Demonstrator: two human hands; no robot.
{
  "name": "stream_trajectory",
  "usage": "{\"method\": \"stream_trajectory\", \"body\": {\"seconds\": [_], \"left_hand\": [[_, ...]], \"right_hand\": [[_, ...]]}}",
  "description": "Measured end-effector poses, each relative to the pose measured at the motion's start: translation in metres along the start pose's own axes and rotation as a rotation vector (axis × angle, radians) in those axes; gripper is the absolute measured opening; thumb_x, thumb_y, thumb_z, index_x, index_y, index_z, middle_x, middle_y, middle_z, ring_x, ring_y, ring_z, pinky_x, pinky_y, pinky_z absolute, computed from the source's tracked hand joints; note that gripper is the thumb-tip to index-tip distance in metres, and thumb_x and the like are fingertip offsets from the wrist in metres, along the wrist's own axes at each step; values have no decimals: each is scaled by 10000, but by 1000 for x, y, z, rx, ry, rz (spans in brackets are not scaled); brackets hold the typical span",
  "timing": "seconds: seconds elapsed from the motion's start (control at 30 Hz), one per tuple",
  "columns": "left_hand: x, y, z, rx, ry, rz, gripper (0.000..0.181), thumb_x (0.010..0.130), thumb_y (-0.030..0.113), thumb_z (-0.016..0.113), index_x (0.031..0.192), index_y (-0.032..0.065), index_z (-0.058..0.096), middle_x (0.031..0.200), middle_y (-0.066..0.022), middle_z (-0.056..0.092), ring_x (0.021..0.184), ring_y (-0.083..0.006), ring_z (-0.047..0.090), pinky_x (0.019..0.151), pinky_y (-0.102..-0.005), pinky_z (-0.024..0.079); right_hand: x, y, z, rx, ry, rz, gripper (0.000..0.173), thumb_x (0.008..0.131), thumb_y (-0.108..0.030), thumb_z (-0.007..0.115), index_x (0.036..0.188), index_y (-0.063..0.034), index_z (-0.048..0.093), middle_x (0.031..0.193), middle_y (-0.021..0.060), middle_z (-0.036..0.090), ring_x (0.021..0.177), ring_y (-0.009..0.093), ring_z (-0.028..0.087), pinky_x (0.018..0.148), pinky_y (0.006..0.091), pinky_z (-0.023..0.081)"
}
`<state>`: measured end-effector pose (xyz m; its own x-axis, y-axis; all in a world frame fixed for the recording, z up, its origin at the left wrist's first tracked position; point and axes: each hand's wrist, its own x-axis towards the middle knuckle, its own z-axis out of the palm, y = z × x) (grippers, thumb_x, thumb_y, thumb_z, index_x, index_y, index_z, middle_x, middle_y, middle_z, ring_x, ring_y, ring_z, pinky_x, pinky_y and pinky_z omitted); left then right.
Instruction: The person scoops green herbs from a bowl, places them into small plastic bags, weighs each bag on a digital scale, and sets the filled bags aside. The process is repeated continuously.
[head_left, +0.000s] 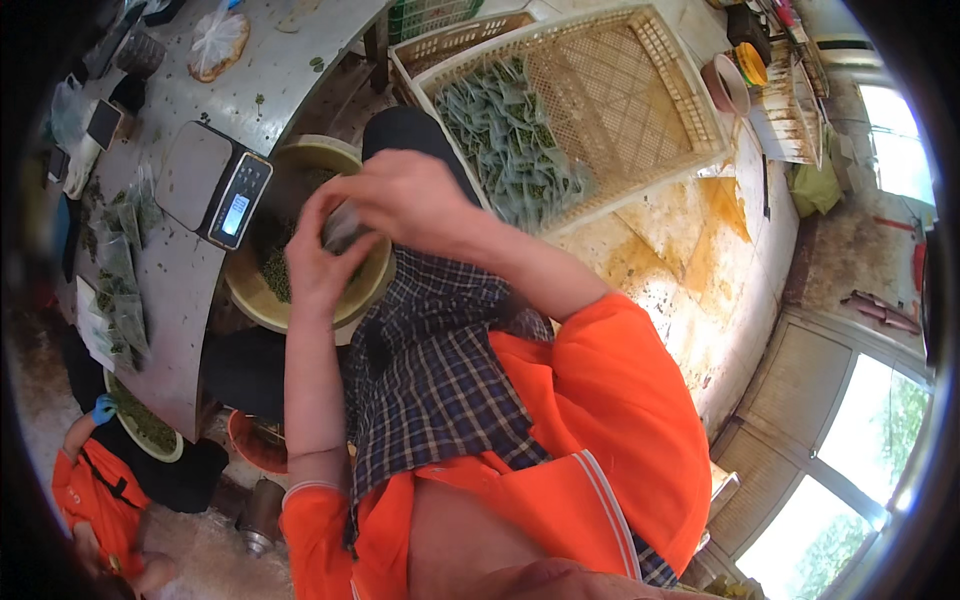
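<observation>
My left hand (322, 247) and my right hand (405, 195) meet above a yellowish basin (371, 289) that holds small green peppercorn-like berries (276, 274). Between them is a clear plastic bag (343, 225), gripped by the fingers of both; its contents are partly hidden. Left of the basin, a digital scale (196, 176) with a lit display stands on the metal table with a bare weighing plate. Filled clear bags (120, 292) of green berries lie along the table's left part. More filled bags (502, 142) stand packed in rows in a plastic crate.
The large cream plastic crate (712, 142) stands at upper right on a stained tile floor. The metal table (176, 300) curves along the left. A knotted plastic bag (217, 41) lies on it. At lower left a co-worker in orange (101, 480) has a gloved hand at another basin (169, 452).
</observation>
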<state>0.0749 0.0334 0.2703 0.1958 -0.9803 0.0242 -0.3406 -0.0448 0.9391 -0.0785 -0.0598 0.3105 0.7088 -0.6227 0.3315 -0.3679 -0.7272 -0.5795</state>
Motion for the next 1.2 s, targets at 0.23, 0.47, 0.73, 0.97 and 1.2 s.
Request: {"method": "stream_trajectory", "body": {"seconds": [0.23,0.47,0.73,0.97,1.2], "left_hand": [[-4,-45,-33,7,160,-35,448,801,79,727,1235,102,616,1269,-53,603,1138,-182,585,916,-310,504],[-11,-99,-67,-181,444,-158,236,855,98,676,1090,75,696,1013,-28,706,826,-96,644,756,-244,522],[98,-199,-242,621,1258,132,277,880,156,606,1147,94,651,1043,-122,684,906,-275,652,741,-376,523],[108,-248,-327,570,1115,-164,176,904,168,574,1024,114,690,798,-83,687,688,-262,630,667,-353,508],[78,-108,-247,215,908,136,175,936,90,518,1018,114,671,950,-94,683,867,-239,626,816,-313,478]], "right_hand": [[-100,176,-70,-85,483,596,162,875,-72,648,1020,-8,679,933,65,695,869,167,642,795,301,493],[-282,316,-89,-799,-158,1021,311,911,-280,562,952,1,691,837,237,666,778,416,645,656,465,503],[-246,255,-64,-456,248,925,342,865,-198,627,1137,9,646,1153,201,644,1069,329,621,879,410,489],[-93,156,-43,-8,421,617,255,862,-35,610,1112,-14,661,1239,176,617,1155,300,582,963,361,458],[15,15,27,104,-93,235,174,843,-38,637,1002,-63,702,1027,118,694,938,278,666,820,345,525]]}}
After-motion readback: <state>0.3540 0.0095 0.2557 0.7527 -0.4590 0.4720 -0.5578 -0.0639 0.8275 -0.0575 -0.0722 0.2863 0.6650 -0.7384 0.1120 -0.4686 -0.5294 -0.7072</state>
